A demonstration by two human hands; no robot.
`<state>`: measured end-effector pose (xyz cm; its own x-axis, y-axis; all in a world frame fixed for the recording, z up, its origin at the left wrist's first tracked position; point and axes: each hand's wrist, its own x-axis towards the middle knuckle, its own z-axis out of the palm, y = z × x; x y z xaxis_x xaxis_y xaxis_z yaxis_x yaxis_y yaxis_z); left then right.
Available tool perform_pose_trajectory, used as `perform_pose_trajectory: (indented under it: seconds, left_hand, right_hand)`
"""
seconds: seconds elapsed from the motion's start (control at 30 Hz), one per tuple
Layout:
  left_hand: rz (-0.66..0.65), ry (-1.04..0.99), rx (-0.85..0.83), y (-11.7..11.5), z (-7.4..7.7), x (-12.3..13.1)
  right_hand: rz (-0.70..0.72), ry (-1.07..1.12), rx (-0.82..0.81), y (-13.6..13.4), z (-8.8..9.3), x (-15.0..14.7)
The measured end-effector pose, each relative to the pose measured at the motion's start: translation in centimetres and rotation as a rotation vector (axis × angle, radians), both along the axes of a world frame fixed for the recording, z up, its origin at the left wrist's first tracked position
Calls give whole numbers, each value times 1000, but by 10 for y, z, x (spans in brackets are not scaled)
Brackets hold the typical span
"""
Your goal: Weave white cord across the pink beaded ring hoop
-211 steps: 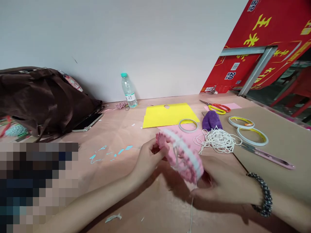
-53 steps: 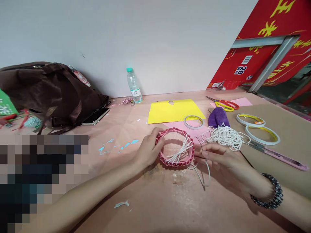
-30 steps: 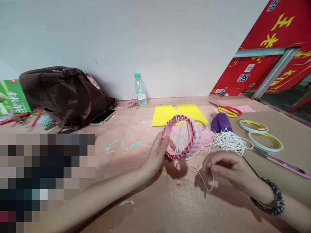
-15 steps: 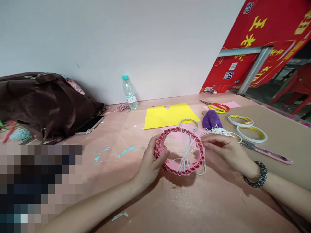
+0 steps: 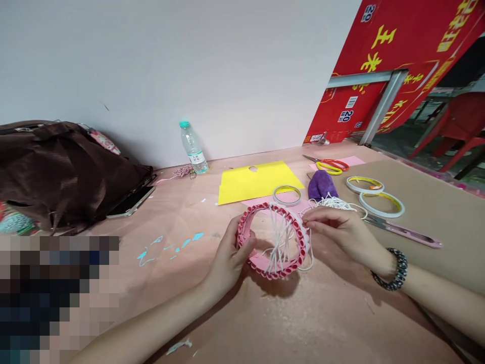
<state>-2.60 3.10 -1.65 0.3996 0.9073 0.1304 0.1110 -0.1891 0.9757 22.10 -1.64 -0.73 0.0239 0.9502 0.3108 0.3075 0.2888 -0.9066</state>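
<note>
- We find the pink ring (image 5: 261, 263) in the near middle of the scene, tilted and raised over the bench (image 5: 322, 313), its shadow beneath.
- The left hand (image 5: 228, 254) grips the ring's left side, thumb over the rim.
- The right hand (image 5: 343, 230) has its fingertips pinched together at the ring's right edge, by our reading on the white cord (image 5: 278, 242); exact contact is too small to confirm.
- Strands of this cord span the opening, and a loop hangs slack at the right.
- Risk: the slack loop could snag or knot if pulled carelessly.
- Risk: uneven tension could bend the ring out of round; too firm a left grip could crush its small coils.
- Risk: the cord heap (image 5: 335, 202), far right beside the purple bundle (image 5: 321, 186), could tangle.
- Hazard: the pink-handled tool (image 5: 413, 236) lies right of that heap; a sweeping right forearm could knock it.
</note>
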Motion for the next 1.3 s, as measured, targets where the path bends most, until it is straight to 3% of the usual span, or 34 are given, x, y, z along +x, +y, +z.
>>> perform_pose_trajectory:
  seconds: [0.27,0.4,0.63,0.97,1.3]
  left_hand:
    - [-27,42,9,0,2,2]
    - [-28,-17,-45,-1,1,4]
    - [-184,-106,-115,-3,-9,0]
    - [-181,-107,-135,-2,-9,0]
    - [-108,-33,-68,-1,-7,1]
  right_hand:
    - [7,24,3,-5,6,-6]
    - [18,209,-129,-14,13,-16]
    - [105,558,-283,-25,17,-25]
    - [221,671,-294,-24,17,-25]
    - [91,566,-236,-23,14,-23]
